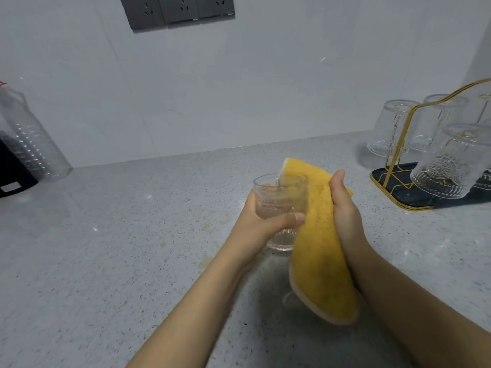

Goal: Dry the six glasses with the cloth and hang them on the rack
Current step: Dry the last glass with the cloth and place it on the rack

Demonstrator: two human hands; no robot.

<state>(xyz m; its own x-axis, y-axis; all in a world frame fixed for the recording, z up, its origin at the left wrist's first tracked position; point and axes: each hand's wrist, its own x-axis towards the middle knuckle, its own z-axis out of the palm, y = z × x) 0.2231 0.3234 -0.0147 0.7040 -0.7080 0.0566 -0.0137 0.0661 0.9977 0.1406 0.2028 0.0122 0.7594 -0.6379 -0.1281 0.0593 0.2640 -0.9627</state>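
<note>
Over at the far left, a clear plastic bottle (32,139) is leaning against the white wall, with a dark object (12,168) sitting just beside it at the frame's edge. A grey socket panel (176,10) is showing high on the wall above the speckled grey countertop (106,235).

Moving toward the middle, the left hand (261,221) is gripping a ribbed clear glass (281,205), fingers wrapping round its far side and the thumb pressing across the near side. The glass is being held upright above the countertop, mouth up, its base showing below the thumb.

Right beside it, the yellow cloth (318,248) is touching the glass along its right side, and one corner of the cloth is dipping into the mouth. The right hand (345,208) is clutching the cloth from the right, thumb pointing up along the fabric; the fingers are hidden behind it. The rest of the cloth is hanging down toward the lower edge, clear of the counter.

At the far right, a gold wire rack (398,144) is standing on a dark tray with a gold rim (403,205). Several clear glasses (441,166) are hanging upside down on it, at least three in view, the nearest one overlapping the tray; the frame is cutting off the rack's right side.
</note>
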